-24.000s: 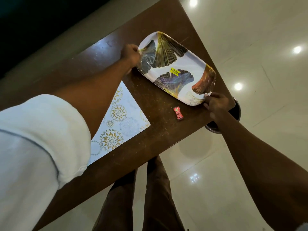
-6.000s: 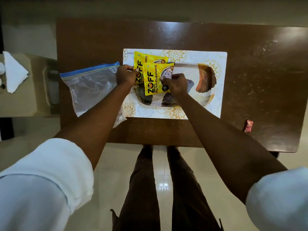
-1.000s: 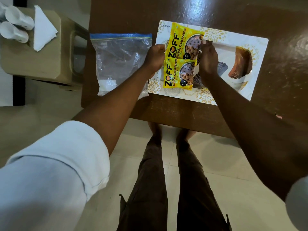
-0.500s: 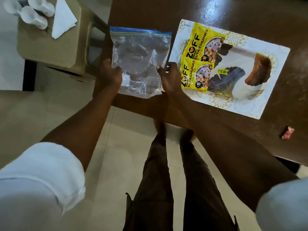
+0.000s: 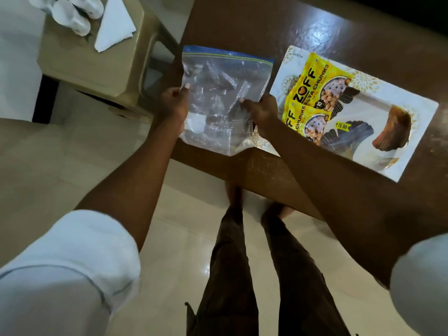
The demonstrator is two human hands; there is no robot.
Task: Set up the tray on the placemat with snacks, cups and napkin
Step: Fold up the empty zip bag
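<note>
From the head camera, looking down, the left hand (image 5: 172,106) and the right hand (image 5: 262,115) each pinch a side edge of a clear zip-lock bag (image 5: 224,93) with a blue seal strip along its far edge, thumbs on top of the plastic and the other fingers curled beneath it. The bag is stretched between them above the near left corner of the dark brown table (image 5: 274,25), its lower end hanging past the table edge. Just to the right of the bag lies the white placemat (image 5: 423,117) with gold floral prints, and on it sits the leaf-patterned tray (image 5: 388,132). Two yellow Zoff soya chunks packets (image 5: 312,93) lie overlapping on the tray's left half, beside the right hand; a yellow price sticker (image 5: 341,126) shows on the tray surface next to them. To the left of the table stands a beige plastic stool (image 5: 101,66), carrying a folded white napkin (image 5: 114,27) and white cups (image 5: 72,15) lying on their sides at its far corner. Below, the person's dark trousers and bare feet stand on pale floor tiles.
</note>
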